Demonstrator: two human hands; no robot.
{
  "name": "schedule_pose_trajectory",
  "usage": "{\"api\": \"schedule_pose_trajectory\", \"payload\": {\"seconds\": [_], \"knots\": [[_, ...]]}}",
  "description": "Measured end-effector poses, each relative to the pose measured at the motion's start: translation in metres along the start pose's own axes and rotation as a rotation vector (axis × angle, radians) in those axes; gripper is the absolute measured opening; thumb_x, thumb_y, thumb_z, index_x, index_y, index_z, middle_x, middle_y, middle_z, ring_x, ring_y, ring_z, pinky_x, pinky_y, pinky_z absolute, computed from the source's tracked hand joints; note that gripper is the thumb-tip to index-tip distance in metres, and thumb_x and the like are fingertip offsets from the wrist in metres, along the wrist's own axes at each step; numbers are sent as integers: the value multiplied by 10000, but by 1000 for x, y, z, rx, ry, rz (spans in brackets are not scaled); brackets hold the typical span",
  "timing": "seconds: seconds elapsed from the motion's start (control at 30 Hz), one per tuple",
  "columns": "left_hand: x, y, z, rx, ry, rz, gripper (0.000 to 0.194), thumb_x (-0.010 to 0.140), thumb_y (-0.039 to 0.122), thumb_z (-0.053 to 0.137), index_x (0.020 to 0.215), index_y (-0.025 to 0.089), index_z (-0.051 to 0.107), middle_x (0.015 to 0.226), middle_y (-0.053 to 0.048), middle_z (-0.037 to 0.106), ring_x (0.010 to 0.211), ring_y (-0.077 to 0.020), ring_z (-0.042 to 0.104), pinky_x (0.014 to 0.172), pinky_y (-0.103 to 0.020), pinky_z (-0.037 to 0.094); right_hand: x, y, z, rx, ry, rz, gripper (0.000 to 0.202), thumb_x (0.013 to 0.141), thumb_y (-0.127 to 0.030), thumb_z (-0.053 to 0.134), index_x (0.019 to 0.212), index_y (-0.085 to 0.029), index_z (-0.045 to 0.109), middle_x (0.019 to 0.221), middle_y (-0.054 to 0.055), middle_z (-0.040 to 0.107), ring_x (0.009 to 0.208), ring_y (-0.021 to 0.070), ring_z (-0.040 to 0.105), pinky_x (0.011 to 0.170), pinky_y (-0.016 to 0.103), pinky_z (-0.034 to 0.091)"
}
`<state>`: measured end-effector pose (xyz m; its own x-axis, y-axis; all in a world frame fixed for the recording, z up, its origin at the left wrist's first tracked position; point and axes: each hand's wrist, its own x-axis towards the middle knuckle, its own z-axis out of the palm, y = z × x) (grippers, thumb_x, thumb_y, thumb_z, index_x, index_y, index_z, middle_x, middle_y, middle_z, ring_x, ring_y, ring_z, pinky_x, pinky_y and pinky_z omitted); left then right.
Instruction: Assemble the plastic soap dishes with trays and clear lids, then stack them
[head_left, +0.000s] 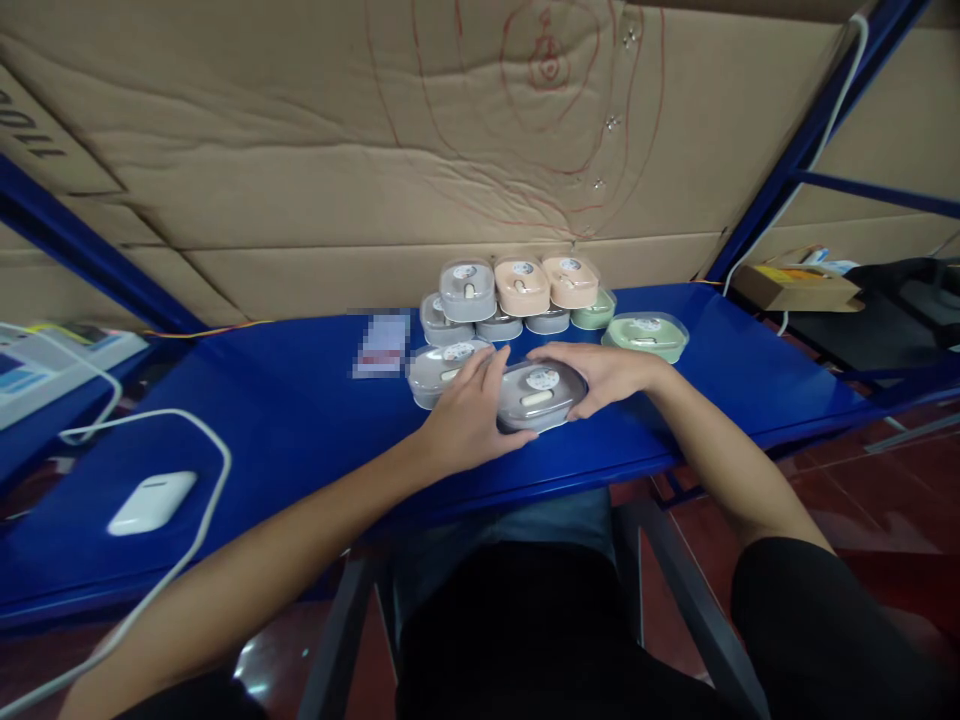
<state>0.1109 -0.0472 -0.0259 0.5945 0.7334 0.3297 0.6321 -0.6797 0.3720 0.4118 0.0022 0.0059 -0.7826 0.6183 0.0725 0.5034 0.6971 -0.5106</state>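
Observation:
A grey oval lunch box (551, 410) with a clear lid and a pale tab on top is between my two hands, at the front of the blue table. My left hand (469, 415) wraps its left end, thumb along the near side. The fingers of my right hand (611, 375) curve around the right end. Another grey lunch box (429, 375) stands just behind my left hand and is partly covered by it. To the right, beyond my right hand, sits a green lunch box (646, 338).
Behind my hands, several lunch boxes are stacked in two layers, with a peach box (523, 290) on top. A blurred card (382, 343) lies left of them. A white earbud case (152, 503) and a white cable (225, 460) are at the left. Cardboard (300, 150) backs the table (300, 430).

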Motion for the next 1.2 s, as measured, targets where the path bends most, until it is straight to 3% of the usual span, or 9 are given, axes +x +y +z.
{"api": "schedule_pose_trajectory", "payload": {"seconds": [0.13, 0.3, 0.43, 0.7, 0.87, 1.0, 1.2], "knots": [[-1, 0, 2, -3, 7, -12, 1205, 818, 504, 941, 1764, 166, 276, 1739, -282, 542, 1735, -488, 364, 1369, -696, 418, 3, -12, 9, -45, 34, -53, 1090, 719, -575, 1028, 1645, -233, 565, 1566, 159, 668, 1415, 408, 660, 1233, 572, 559], [-4, 0, -6, 49, -38, -3, 1185, 799, 599, 946, 1735, 162, 366, 1775, -287, 507, 1709, -515, 408, 1374, -710, 402, 4, -26, 16, -76, 41, -62, 1045, 754, -549, 1002, 1640, -217, 559, 1514, 168, 667, 1313, 382, 685, 1132, 535, 610], [-3, -9, -6, 86, -55, 20, 1203, 784, 674, 951, 1720, 140, 416, 1772, -293, 513, 1717, -528, 389, 1404, -702, 356, 5, -24, 17, -65, 46, -77, 1078, 755, -575, 1006, 1662, -222, 544, 1560, 175, 648, 1397, 387, 661, 1217, 538, 566], [9, -34, 0, 14, 19, 36, 1093, 821, 589, 937, 1705, 205, 421, 1774, -256, 525, 1689, -485, 458, 1388, -709, 387, 11, -5, 20, -35, 187, -50, 1062, 770, -649, 991, 1672, -283, 567, 1640, 140, 643, 1543, 416, 598, 1329, 598, 481], [2, -23, 3, -75, 42, 24, 1098, 854, 506, 921, 1741, 220, 338, 1811, -245, 473, 1693, -452, 463, 1393, -676, 403, 9, -5, 16, -20, 184, -75, 1036, 768, -632, 998, 1650, -280, 584, 1598, 139, 681, 1496, 407, 637, 1304, 597, 497], [-5, -12, 8, -153, -8, -33, 1178, 844, 520, 928, 1762, 175, 277, 1807, -295, 457, 1687, -468, 472, 1373, -674, 430, 10, -8, 16, -5, 132, -135, 1029, 765, -638, 999, 1638, -280, 587, 1612, 137, 674, 1481, 387, 650, 1295, 577, 504], [-3, -19, 10, -217, -33, -96, 1249, 765, 503, 968, 1761, 188, 285, 1758, -300, 517, 1646, -492, 522, 1326, -695, 477, 4, -11, 6, 23, 130, -98, 1062, 743, -687, 1011, 1645, -305, 599, 1612, 124, 690, 1458, 393, 672, 1274, 576, 531]]}}
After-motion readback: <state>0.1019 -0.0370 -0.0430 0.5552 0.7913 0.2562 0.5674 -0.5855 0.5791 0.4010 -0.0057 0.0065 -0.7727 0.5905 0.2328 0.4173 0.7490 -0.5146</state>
